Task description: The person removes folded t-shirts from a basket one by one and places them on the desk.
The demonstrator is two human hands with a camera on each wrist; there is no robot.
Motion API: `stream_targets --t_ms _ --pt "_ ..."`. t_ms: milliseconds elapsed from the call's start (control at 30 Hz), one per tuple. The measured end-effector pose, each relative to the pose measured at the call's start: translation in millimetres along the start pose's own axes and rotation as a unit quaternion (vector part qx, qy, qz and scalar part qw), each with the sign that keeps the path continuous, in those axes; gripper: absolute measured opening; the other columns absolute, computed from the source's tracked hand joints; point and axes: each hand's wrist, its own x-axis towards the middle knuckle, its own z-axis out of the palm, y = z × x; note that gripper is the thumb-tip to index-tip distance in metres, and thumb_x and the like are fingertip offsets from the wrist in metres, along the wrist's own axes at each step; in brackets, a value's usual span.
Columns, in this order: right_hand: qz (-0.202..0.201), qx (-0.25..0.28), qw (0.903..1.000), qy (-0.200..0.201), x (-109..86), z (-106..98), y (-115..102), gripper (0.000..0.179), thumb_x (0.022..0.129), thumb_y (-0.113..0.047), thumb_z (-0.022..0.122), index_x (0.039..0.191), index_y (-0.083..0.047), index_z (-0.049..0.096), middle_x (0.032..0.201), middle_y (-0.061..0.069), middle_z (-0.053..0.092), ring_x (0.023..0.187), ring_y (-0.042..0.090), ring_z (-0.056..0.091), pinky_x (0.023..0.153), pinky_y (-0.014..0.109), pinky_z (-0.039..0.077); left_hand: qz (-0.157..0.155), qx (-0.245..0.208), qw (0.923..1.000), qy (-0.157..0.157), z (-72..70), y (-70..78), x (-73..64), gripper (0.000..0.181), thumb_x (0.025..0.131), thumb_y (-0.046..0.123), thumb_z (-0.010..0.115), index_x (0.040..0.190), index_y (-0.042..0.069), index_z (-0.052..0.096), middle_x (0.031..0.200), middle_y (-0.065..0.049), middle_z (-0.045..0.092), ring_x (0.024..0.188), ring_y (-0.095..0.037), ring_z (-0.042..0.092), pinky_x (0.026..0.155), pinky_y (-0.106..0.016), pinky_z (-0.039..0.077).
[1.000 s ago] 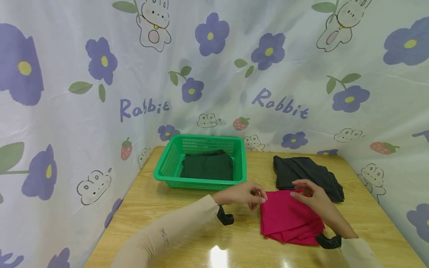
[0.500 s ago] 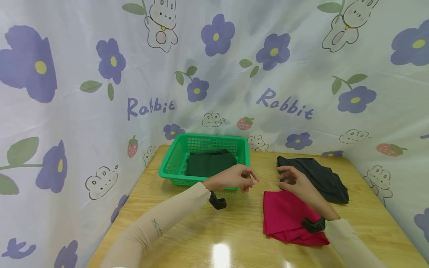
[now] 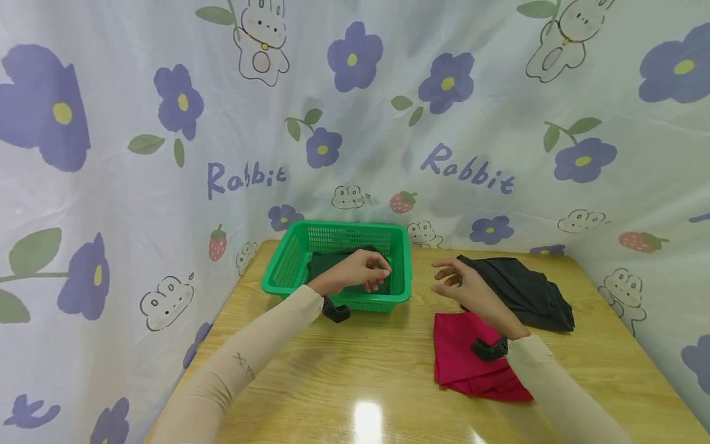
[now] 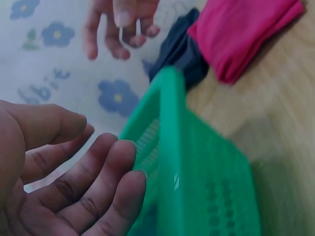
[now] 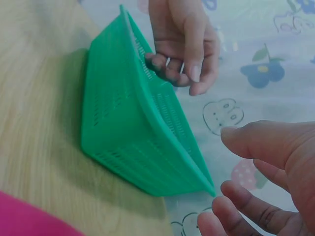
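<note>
Green basket [image 3: 366,300] stood on the bench [image 3: 355,364], dark green cloth [image 3: 320,264] inside. Left grip [image 3: 357,270] hung over it, fingers loosely bent, holding nothing. Right grip [image 3: 457,283], thumb and fingers parted, held nothing, right of the basket. Folded red cloth [image 3: 463,348] lay below the right wrist; black cloth [image 3: 524,293] lay behind, farthest right.

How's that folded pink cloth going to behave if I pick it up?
The pink cloth will probably droop, since it lies in soft, thin-looking folds. Its layers may slip apart when lifted, as they fan out unevenly along the near edge.
</note>
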Motion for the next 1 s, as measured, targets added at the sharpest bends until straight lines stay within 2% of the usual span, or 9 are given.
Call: stream_targets --t_ms 67,200,433,567,667,900,1000 --pt "-0.003 0.004 1.0 -0.001 5.6 2 -3 0.054 0.097 -0.03 0.075 0.144 -0.016 0.053 0.132 0.017 0.059 0.108 0.032 0.058 0.085 0.04 0.053 -0.009 -0.001 0.9999 0.014 -8.9 -1.7 -1.4 0.018 0.106 0.026 0.063 0.115 0.013 0.07 0.107 -0.023 0.067 0.092 -0.042 0.066 0.084 -0.062 0.054" --pt "0.001 0.021 0.9998 -0.004 16.7 5 -7 0.052 0.098 -0.028 0.074 0.144 -0.016 0.053 0.134 0.017 0.057 0.109 0.033 0.058 0.085 0.041 0.054 -0.026 0.012 0.9988 0.039 -25.4 -7.3 -3.3 0.018 0.106 0.024 0.062 0.115 0.011 0.07 0.104 -0.021 0.067 0.096 -0.047 0.064 0.086 -0.063 0.052" --pt "-0.013 0.04 0.9991 -0.006 34.5 15 -14 0.05 0.099 -0.022 0.072 0.145 -0.016 0.052 0.135 0.019 0.056 0.11 0.033 0.059 0.087 0.043 0.055 -0.061 0.04 0.994 0.082 -47.6 -20.3 -9.4 0.02 0.107 0.021 0.061 0.119 0.007 0.069 0.106 -0.021 0.067 0.093 -0.043 0.066 0.085 -0.061 0.053" --pt "-0.032 0.042 0.9985 -0.014 41.0 27 -18 0.053 0.1 -0.019 0.072 0.147 -0.01 0.05 0.135 0.022 0.055 0.112 0.033 0.058 0.09 0.045 0.055 -0.085 0.05 0.99 0.101 -55.2 -27.2 -14.3 0.022 0.107 0.019 0.06 0.121 0.004 0.068 0.108 -0.021 0.067 0.089 -0.037 0.067 0.083 -0.057 0.055" --pt "-0.048 0.033 0.9981 -0.018 46.1 37 -22 0.056 0.099 -0.02 0.073 0.148 -0.008 0.049 0.135 0.023 0.055 0.113 0.033 0.059 0.09 0.045 0.055 -0.095 0.053 0.9882 0.108 -58.9 -28.7 -17.7 0.023 0.107 0.018 0.06 0.122 0.003 0.068 0.112 -0.025 0.067 0.09 -0.04 0.067 0.082 -0.056 0.056" --pt "-0.049 -0.001 0.9981 -0.037 60.7 56 -33 0.053 0.096 -0.023 0.077 0.143 -0.018 0.054 0.131 0.016 0.058 0.11 0.029 0.062 0.086 0.044 0.057 -0.108 0.072 0.9845 0.118 -69.7 -29.5 -18.6 0.022 0.107 0.016 0.06 0.12 0.002 0.068 0.116 -0.026 0.064 0.086 -0.039 0.067 0.076 -0.052 0.058" --pt "-0.045 -0.013 0.998 -0.042 66.5 61 -36 0.054 0.095 -0.024 0.078 0.143 -0.019 0.054 0.131 0.013 0.059 0.11 0.028 0.063 0.086 0.044 0.057 -0.117 0.078 0.9827 0.121 -74.4 -30.0 -18.0 0.022 0.107 0.016 0.059 0.121 0.001 0.068 0.121 -0.027 0.063 0.087 -0.041 0.067 0.078 -0.054 0.057"
